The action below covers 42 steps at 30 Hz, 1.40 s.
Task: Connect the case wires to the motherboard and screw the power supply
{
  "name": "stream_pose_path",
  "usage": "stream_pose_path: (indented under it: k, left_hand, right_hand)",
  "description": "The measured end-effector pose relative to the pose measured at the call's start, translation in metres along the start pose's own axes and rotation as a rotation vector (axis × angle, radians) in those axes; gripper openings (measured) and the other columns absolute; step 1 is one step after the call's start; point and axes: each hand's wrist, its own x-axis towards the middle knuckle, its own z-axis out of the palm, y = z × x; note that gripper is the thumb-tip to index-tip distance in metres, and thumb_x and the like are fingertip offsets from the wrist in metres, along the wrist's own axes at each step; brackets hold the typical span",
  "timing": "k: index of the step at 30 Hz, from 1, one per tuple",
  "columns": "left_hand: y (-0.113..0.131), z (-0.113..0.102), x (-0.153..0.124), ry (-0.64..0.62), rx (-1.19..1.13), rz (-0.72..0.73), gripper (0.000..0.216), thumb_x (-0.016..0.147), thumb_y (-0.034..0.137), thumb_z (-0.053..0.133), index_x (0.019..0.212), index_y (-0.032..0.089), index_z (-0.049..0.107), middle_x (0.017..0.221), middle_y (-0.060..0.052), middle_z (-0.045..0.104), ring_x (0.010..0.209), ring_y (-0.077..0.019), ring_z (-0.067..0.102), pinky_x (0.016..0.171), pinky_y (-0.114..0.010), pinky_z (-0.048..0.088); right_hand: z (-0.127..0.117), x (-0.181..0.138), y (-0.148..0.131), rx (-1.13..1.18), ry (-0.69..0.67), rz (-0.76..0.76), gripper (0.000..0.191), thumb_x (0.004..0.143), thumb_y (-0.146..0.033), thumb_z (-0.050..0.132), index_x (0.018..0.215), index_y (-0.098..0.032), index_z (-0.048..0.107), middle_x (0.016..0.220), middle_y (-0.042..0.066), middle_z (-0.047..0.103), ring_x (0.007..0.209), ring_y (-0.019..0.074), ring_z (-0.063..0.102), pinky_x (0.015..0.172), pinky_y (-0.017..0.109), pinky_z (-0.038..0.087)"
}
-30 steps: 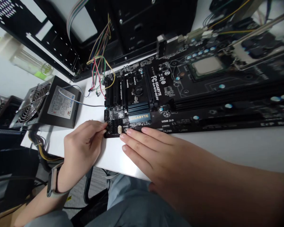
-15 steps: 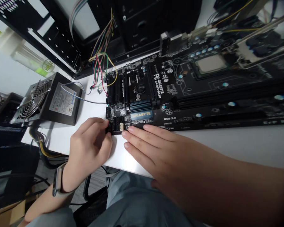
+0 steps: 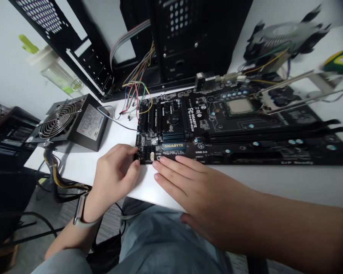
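A black Gigabyte motherboard [image 3: 210,153] lies flat on the white table, one long edge towards me. My left hand [image 3: 114,169], with a watch on its wrist, is closed with thumb and forefinger at the board's near left corner. Fingers outstretched, my right hand [image 3: 188,186] rests along the near edge, its fingertips beside the white SATA port [image 3: 152,156]. A processor [image 3: 240,106] sits in the socket, whose metal retention frame [image 3: 297,82] stands raised. Thin coloured wires [image 3: 135,99] reach the board's left edge from the case.
A black computer case [image 3: 177,72] stands behind the board. To the left are a power supply [image 3: 93,123] with bundled cables [image 3: 54,171] over the table edge and a clear bottle [image 3: 61,78]. A CPU cooler [image 3: 282,36] and a green-yellow object [image 3: 341,61] are at the far right.
The view has shifted, bringing the cooler, the green-yellow object and the board's right end into clearer sight. Both hands keep about the same places on the board.
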Motion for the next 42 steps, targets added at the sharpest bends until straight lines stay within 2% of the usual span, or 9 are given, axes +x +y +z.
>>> stream_pose_path:
  k: [6,11,16,18,23,29,33,38,42]
  left_hand:
    - [-0.003,0.003,-0.001,0.049,-0.091,-0.100,0.023,0.083,0.024,0.054,0.104,0.015,0.061,0.096,-0.006,0.070,0.088,-0.0182,0.067,0.080,-0.030,0.054]
    - [-0.003,0.005,-0.004,0.107,-0.019,-0.057,0.026,0.085,0.026,0.055,0.108,0.013,0.059,0.102,-0.009,0.069,0.095,-0.0193,0.065,0.085,-0.032,0.053]
    - [-0.007,0.008,-0.003,0.046,0.047,-0.005,0.056,0.082,0.043,0.064,0.127,0.013,0.050,0.121,-0.015,0.063,0.111,-0.0281,0.061,0.095,-0.044,0.049]
    - [-0.010,0.011,-0.003,0.019,0.033,0.019,0.063,0.082,0.044,0.063,0.133,0.013,0.044,0.128,-0.017,0.060,0.115,-0.0304,0.058,0.097,-0.048,0.048]
    - [-0.017,0.017,-0.002,0.055,0.009,-0.003,0.060,0.084,0.041,0.060,0.135,0.017,0.042,0.127,-0.016,0.060,0.114,-0.0337,0.059,0.094,-0.052,0.049]
    - [-0.012,0.016,0.000,0.081,0.015,-0.026,0.047,0.087,0.031,0.054,0.132,0.017,0.044,0.121,-0.015,0.064,0.107,-0.0314,0.063,0.090,-0.049,0.051]
    - [-0.006,0.014,0.001,0.068,0.024,-0.058,0.046,0.088,0.030,0.052,0.131,0.015,0.044,0.119,-0.014,0.066,0.107,-0.0305,0.063,0.094,-0.051,0.048]
    - [-0.002,0.012,-0.003,0.043,-0.001,-0.099,0.043,0.094,0.035,0.039,0.131,0.014,0.044,0.120,-0.014,0.067,0.111,-0.0306,0.062,0.101,-0.058,0.042]
    - [-0.008,0.010,-0.010,0.095,-0.056,-0.121,0.040,0.093,0.028,0.031,0.129,0.018,0.046,0.122,-0.010,0.066,0.115,-0.0273,0.061,0.105,-0.056,0.038]
  right_hand:
    - [-0.006,0.003,0.000,0.013,-0.066,0.005,0.060,0.090,-0.037,0.049,0.138,0.000,0.048,0.149,0.023,0.039,0.139,0.0323,0.036,0.113,0.046,0.030]
    - [-0.012,0.004,0.000,0.042,-0.120,0.022,0.060,0.090,-0.039,0.050,0.137,-0.002,0.049,0.149,0.022,0.039,0.140,0.0316,0.035,0.113,0.046,0.029]
    - [-0.020,0.005,0.001,0.033,-0.163,-0.050,0.046,0.093,-0.033,0.046,0.132,-0.010,0.054,0.149,0.015,0.042,0.140,0.0281,0.034,0.114,0.044,0.028]
    - [-0.023,0.005,0.001,0.044,-0.166,-0.102,0.042,0.092,-0.030,0.046,0.130,-0.014,0.055,0.150,0.012,0.042,0.141,0.0257,0.032,0.115,0.043,0.027]
    - [-0.029,0.004,0.005,0.049,-0.157,-0.130,0.036,0.093,-0.028,0.044,0.125,-0.016,0.057,0.147,0.011,0.046,0.139,0.0247,0.033,0.115,0.042,0.027]
    - [-0.033,0.000,0.010,0.039,-0.100,-0.210,0.032,0.094,-0.027,0.046,0.122,-0.017,0.058,0.144,0.009,0.049,0.136,0.0229,0.038,0.116,0.040,0.026]
    - [-0.039,0.002,0.012,0.039,-0.051,-0.216,0.029,0.092,-0.023,0.046,0.115,-0.016,0.062,0.137,0.009,0.057,0.132,0.0232,0.045,0.113,0.039,0.034]
    - [-0.048,0.007,0.010,-0.012,-0.108,-0.218,0.029,0.088,-0.020,0.047,0.110,-0.017,0.066,0.134,0.009,0.060,0.130,0.0229,0.050,0.110,0.038,0.040]
    - [-0.049,0.008,0.008,-0.024,-0.156,-0.195,0.028,0.090,-0.024,0.047,0.109,-0.018,0.067,0.136,0.008,0.059,0.130,0.0226,0.050,0.110,0.038,0.040]
